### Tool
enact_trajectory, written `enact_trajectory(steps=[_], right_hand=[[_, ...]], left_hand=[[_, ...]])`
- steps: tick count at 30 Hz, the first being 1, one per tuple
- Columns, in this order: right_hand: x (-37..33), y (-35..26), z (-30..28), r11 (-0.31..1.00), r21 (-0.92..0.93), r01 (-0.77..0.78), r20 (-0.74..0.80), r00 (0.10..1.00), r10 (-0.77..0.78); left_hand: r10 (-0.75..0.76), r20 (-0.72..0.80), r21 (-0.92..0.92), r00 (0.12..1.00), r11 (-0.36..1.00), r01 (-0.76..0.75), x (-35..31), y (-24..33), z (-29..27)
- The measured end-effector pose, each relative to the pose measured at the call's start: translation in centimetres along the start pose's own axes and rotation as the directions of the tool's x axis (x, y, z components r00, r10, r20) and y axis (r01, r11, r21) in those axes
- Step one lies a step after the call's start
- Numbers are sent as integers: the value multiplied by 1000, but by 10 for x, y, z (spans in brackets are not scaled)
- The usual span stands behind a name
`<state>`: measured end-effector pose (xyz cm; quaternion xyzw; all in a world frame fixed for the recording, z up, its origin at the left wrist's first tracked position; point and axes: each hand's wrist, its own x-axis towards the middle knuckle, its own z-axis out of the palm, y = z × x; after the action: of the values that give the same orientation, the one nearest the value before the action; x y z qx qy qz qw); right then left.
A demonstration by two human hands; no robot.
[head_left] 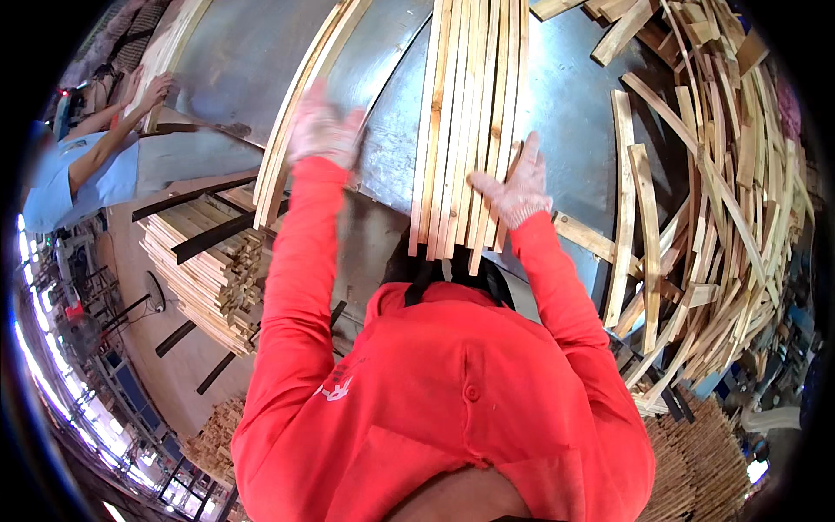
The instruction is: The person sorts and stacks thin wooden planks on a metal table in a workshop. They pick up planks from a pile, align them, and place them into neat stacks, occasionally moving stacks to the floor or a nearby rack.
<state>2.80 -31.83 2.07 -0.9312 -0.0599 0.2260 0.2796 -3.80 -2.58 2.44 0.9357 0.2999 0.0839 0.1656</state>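
Probably, the wooden strips just past twelve o'clock handle best with flat, even pressure from both sides, since their near ends lie uneven and overhang the worktop. The left hand, blurred at eleven, is spread beside a narrower pair; I cannot tell whether it touches. The right hand, toward two, is spread at the strips' edge. The worktop is shiny metal; a tangled heap lies near three, a co-worker at ten.
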Motion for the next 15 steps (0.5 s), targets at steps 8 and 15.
enact_trajectory(steps=[8,15], right_hand=[[2,72,28,940,263,218,5,974,-227],[-9,41,30,999,52,-4,18,1000,3]], left_hand=[[-436,248,384,865,864,326,35,-100,-18],[113,372,-556,921,822,123,-18,23,-3]])
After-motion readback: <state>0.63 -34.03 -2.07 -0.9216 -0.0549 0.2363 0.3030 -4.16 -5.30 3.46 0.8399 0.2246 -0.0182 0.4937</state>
